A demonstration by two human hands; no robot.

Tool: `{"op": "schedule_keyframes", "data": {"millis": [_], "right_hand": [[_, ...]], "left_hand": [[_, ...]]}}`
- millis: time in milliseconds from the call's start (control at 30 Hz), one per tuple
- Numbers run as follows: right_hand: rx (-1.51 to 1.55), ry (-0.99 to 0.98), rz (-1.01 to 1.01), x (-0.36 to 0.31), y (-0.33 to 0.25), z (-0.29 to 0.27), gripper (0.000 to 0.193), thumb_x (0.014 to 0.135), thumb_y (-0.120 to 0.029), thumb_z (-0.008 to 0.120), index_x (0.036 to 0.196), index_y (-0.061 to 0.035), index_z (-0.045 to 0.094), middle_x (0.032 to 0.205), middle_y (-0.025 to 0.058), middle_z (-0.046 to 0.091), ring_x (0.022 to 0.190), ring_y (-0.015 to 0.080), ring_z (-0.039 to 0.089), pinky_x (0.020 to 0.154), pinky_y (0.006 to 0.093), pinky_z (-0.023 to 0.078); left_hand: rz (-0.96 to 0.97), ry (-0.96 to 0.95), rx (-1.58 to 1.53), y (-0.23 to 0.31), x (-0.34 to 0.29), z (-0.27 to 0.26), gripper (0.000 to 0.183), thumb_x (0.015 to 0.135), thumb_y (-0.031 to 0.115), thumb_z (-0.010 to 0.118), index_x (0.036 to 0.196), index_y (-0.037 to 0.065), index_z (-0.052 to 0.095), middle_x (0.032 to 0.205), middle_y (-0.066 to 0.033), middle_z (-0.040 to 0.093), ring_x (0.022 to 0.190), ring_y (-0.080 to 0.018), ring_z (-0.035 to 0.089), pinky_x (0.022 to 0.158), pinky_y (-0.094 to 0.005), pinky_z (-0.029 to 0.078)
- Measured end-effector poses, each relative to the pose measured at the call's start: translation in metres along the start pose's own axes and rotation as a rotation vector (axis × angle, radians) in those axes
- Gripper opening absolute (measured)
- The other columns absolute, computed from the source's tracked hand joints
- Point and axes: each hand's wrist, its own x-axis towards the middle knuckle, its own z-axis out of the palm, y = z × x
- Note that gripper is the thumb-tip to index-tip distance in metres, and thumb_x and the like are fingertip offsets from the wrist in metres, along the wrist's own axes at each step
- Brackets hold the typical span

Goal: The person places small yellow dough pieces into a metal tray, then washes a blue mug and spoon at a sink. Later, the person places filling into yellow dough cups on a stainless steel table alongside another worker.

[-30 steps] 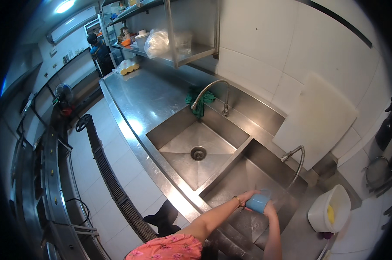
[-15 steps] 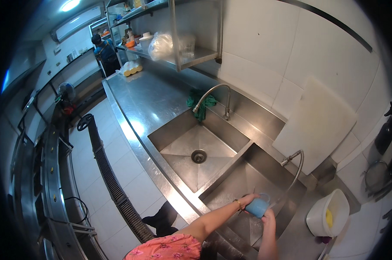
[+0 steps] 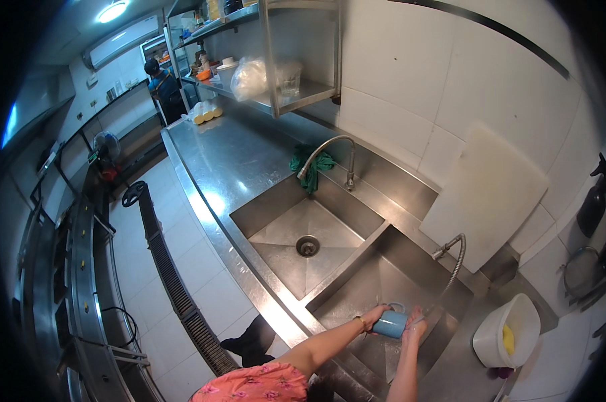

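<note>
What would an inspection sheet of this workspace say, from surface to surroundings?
Surface: steel counter with a left basin and a right basin.
Things in hand: blue mug, held over the right basin.
Clutter: green cloth at the left basin's far edge; white tub, something yellow inside.
Fingers: left fingers grip the mug; right fingers at its right end, hold unclear.
Cables: dark cord curving at the picture's left.
Surroundings: pale board leaning on the wall; metal shelf; another person in the background.

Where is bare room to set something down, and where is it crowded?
Free: the steel counter between the yellow-ended cylinders and crumpled green cloth; the left steel basin, bordered by that cloth. Crowded: inside the right steel basin, where left hand and right hand flank a blue cylindrical cup.
</note>
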Motion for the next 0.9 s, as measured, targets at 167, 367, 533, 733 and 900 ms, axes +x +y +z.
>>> {"op": "schedule_keyframes", "data": {"millis": [167, 367, 533, 733, 900], "right_hand": [[-0.058, -0.005, -0.138, 0.001, 0.010, 0.003, 0.008, 0.082, -0.002, 0.050, 0.076, -0.0052, 0.055, 0.054, -0.0063, 0.038, 0.039, 0.0035, 0.029, 0.036, 0.0186, 0.018], [-0.169, -0.111, 0.152, 0.004, 0.011, -0.019, 0.004, 0.080, -0.008, 0.053, 0.078, -0.0063, 0.056, 0.062, -0.0014, 0.048, 0.049, 0.0096, 0.043, 0.042, 0.0245, 0.032], [-0.430, -0.837, 0.098, -0.011, -0.008, -0.027, 0.025, 0.080, -0.016, 0.055, 0.100, -0.0026, 0.055, 0.092, 0.0094, 0.059, 0.081, 0.0183, 0.058, 0.071, 0.0280, 0.047], [-0.868, -0.636, 0.201, -0.033, -0.038, -0.003, 0.039, 0.081, -0.014, 0.053, 0.116, 0.0013, 0.047, 0.109, 0.0117, 0.054, 0.101, 0.0184, 0.052, 0.086, 0.0283, 0.041], [-0.512, -0.689, 0.470, -0.018, -0.030, -0.014, 0.042, 0.081, -0.015, 0.053, 0.119, 0.0024, 0.045, 0.109, 0.0119, 0.055, 0.102, 0.0190, 0.051, 0.087, 0.0293, 0.040]], "left_hand": [[0.006, -0.006, -0.064, -0.002, -0.007, 0.002, 0.045, 0.074, 0.058, 0.042, 0.098, 0.022, 0.055, 0.080, -0.0020, 0.057, 0.067, -0.0169, 0.053, 0.058, -0.0367, 0.040], [0.011, 0.010, -0.087, -0.004, -0.002, -0.001, 0.046, 0.074, 0.057, 0.043, 0.098, 0.020, 0.055, 0.083, -0.0022, 0.058, 0.068, -0.0175, 0.055, 0.059, -0.0385, 0.042], [-0.014, -0.206, -0.098, 0.001, 0.006, -0.012, 0.049, 0.073, 0.057, 0.048, 0.100, 0.017, 0.054, 0.088, -0.0038, 0.058, 0.073, -0.0186, 0.056, 0.060, -0.0408, 0.047], [0.020, -0.082, 0.004, 0.008, 0.006, 0.004, 0.053, 0.071, 0.059, 0.050, 0.102, 0.016, 0.053, 0.090, -0.0048, 0.058, 0.076, -0.0194, 0.056, 0.061, -0.0409, 0.048], [-0.013, -0.135, -0.015, 0.008, 0.004, -0.004, 0.054, 0.071, 0.059, 0.049, 0.102, 0.015, 0.053, 0.090, -0.0053, 0.058, 0.075, -0.0198, 0.056, 0.059, -0.0398, 0.048]]}}
